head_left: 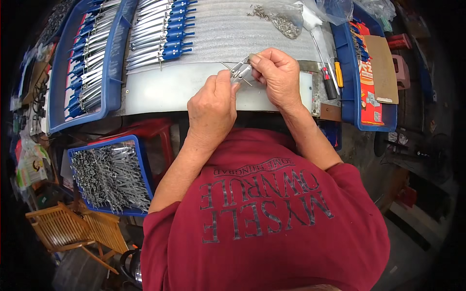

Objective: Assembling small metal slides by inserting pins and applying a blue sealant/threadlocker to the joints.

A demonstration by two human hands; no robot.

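Observation:
Over the front of the white work board, both hands hold one small silver metal part with a thin rod across it. My left hand is closed, its thumb and forefinger pinching the part's lower left end. My right hand pinches its upper end between thumb and fingers. The fingers cover some of the part, so its exact kind is unclear. Beyond my left hand, a row of long silver metal pieces with blue ends lies on grey foam sheeting.
At left stands a blue tray of similar pieces; below it, a blue crate holds many grey metal parts. A plastic bag of small fittings, a red-and-black screwdriver and a yellow-handled screwdriver lie right, near another blue tray.

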